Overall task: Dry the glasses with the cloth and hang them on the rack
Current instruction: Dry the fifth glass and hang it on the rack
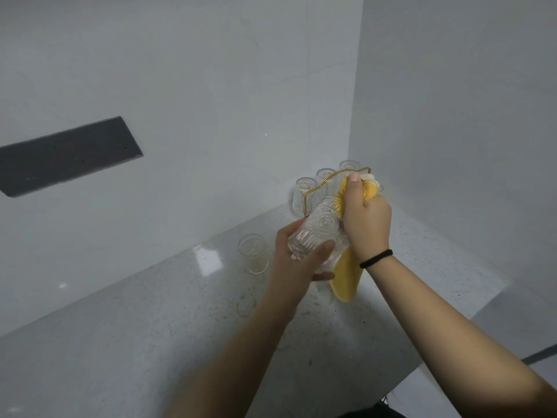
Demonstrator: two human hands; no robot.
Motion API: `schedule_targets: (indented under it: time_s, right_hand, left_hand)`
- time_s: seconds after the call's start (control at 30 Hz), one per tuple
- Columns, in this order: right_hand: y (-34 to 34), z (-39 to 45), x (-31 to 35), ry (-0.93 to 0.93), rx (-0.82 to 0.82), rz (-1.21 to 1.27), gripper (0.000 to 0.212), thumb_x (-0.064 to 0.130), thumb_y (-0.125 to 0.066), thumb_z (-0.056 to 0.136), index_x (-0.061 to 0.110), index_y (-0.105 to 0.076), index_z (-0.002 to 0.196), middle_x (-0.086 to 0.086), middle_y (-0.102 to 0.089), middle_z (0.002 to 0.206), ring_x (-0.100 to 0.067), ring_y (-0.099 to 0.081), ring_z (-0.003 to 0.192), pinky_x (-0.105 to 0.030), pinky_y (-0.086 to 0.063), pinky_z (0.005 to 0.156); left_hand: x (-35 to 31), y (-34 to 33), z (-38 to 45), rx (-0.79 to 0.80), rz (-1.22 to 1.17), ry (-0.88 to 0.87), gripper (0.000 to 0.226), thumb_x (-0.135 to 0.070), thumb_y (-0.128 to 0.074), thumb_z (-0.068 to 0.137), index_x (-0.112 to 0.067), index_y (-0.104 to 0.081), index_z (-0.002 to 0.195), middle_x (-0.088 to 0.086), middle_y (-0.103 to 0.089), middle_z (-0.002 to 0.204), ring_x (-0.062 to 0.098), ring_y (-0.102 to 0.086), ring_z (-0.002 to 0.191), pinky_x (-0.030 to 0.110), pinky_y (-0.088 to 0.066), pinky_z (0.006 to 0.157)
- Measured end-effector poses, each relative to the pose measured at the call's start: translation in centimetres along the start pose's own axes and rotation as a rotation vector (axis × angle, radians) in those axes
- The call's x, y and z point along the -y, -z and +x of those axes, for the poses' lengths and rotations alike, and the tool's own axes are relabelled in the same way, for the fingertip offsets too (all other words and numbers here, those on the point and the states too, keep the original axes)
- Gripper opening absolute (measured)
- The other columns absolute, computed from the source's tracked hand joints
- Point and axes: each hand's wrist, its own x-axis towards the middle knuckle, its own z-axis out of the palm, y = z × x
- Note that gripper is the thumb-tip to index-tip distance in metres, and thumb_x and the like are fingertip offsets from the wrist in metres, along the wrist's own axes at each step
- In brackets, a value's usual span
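A: Starting at the far left, what's on the wall?

B: A dark grey rectangular panel (pixel 64 155) set into the pale wall, well apart from everything else. Below it runs the speckled light stone surface (pixel 135 327), which reaches into the corner.

A: And moving right along that surface?

B: One clear gold-rimmed glass (pixel 253 253) stands upright on it, just left of the hands. Nearer the camera, faint gold ring marks (pixel 245 306) show on the stone.

A: Then the hands?

B: The left hand (pixel 297 260) grips an embossed clear glass (pixel 316 233) around its ribbed base, fingers and thumb curled round it, holding it tilted above the surface with its mouth pointing up and to the right. The right hand (pixel 366 218) is closed around a yellow cloth (pixel 346 282), bunched at the mouth of that glass; the rest of the cloth hangs below the wrist. A black band (pixel 376 258) sits on the right wrist.

A: Where's the rack?

B: Behind the hands, in the corner. It's a thin gold wire rack (pixel 331 178), and three glasses (pixel 304 191) hang upside down on it in a row along the back wall. The right hand's thumb overlaps the wire in the view; I can't tell whether they touch.
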Motion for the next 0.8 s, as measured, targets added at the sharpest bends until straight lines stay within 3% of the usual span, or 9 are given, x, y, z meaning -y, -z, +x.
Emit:
schedule_targets:
  time_s: [0.07,0.17,0.3,0.4,0.53,0.57,0.63,0.73,0.8]
  right_hand:
    - [0.0,-0.6,-0.1,0.028,0.008,0.123,0.051,0.039,-0.039,0.093,0.025,-0.029,0.044,0.011,-0.030,0.032,-0.006,-0.030,0.032,-0.016,-0.020,0.035]
    - [0.5,-1.1,-0.2,0.060,0.018,0.266,0.045,0.040,-0.039,0.089,0.026,-0.033,0.047,0.012,-0.033,0.036,-0.003,-0.031,0.036,-0.018,-0.023,0.037]
    - [0.2,-0.2,-0.9,0.009,-0.023,0.119,0.053,0.030,-0.041,0.095,0.023,-0.030,0.044,0.012,-0.036,0.029,-0.005,-0.033,0.029,-0.011,-0.018,0.032]
    - [0.0,0.0,-1.4,-0.050,-0.023,0.049,0.056,0.036,-0.040,0.095,0.023,-0.029,0.043,0.011,-0.033,0.027,-0.006,-0.032,0.027,-0.012,-0.018,0.031]
    - [0.5,-0.5,-2.0,0.010,-0.004,0.190,0.048,0.046,-0.040,0.088,0.027,-0.032,0.045,0.012,-0.036,0.033,-0.003,-0.032,0.031,-0.010,-0.020,0.034]
    - [0.7,-0.4,-2.1,0.035,0.008,0.196,0.046,0.047,-0.038,0.086,0.027,-0.033,0.045,0.011,-0.037,0.033,-0.003,-0.033,0.032,-0.010,-0.021,0.035]
    - [0.8,0.4,-2.5,0.026,0.000,0.135,0.048,0.045,-0.038,0.088,0.025,-0.032,0.045,0.009,-0.034,0.032,-0.005,-0.032,0.031,-0.011,-0.018,0.034]
    - [0.9,2.0,-3.8,-0.071,-0.052,0.022,0.055,0.038,-0.040,0.094,0.022,-0.028,0.043,0.008,-0.027,0.031,-0.008,-0.030,0.028,-0.014,-0.016,0.031]
    - [0.9,2.7,-4.4,-0.128,-0.047,0.000,0.056,0.041,-0.040,0.094,0.022,-0.027,0.042,0.010,-0.025,0.035,-0.007,-0.030,0.028,-0.016,-0.017,0.031]
  left_hand:
    - [-1.2,0.4,0.1,0.118,-0.391,0.298,0.039,-0.038,-0.075,0.076,-0.021,-0.067,0.111,0.011,-0.071,0.108,0.026,-0.073,0.085,0.032,-0.060,0.059]
    - [-1.5,0.7,-0.3,0.259,-0.695,0.541,0.062,-0.048,-0.063,0.080,-0.005,-0.059,0.125,0.021,-0.066,0.112,0.030,-0.071,0.080,0.035,-0.061,0.062]
    - [-0.2,-0.5,-0.2,0.099,-0.175,0.174,0.068,-0.043,-0.076,0.072,-0.019,-0.046,0.129,0.011,-0.061,0.124,0.021,-0.071,0.095,0.034,-0.059,0.068]
    - [0.8,-0.8,0.4,-0.043,0.139,-0.017,0.070,-0.032,-0.079,0.066,-0.024,-0.040,0.124,0.002,-0.062,0.115,0.011,-0.071,0.086,0.025,-0.057,0.062]
    - [-1.0,-0.6,0.8,0.182,-0.680,0.575,0.060,-0.039,-0.071,0.076,-0.002,-0.055,0.120,0.021,-0.069,0.101,0.028,-0.072,0.070,0.027,-0.057,0.048]
    - [-0.8,-0.6,0.6,0.246,-0.721,0.607,0.060,-0.044,-0.065,0.078,-0.001,-0.057,0.119,0.021,-0.068,0.101,0.027,-0.071,0.068,0.028,-0.058,0.049]
    - [-0.3,-1.6,0.8,0.227,-0.553,0.524,0.064,-0.047,-0.066,0.077,-0.005,-0.056,0.124,0.015,-0.066,0.107,0.022,-0.071,0.073,0.029,-0.059,0.056]
    - [1.8,-3.2,1.7,0.000,0.052,0.070,0.085,-0.019,-0.085,0.070,-0.013,-0.032,0.136,0.003,-0.056,0.119,0.014,-0.070,0.093,0.033,-0.061,0.073]
    - [2.6,-3.7,2.7,-0.071,0.186,-0.032,0.083,-0.009,-0.084,0.070,-0.015,-0.031,0.133,0.005,-0.053,0.123,0.020,-0.065,0.104,0.036,-0.060,0.080]
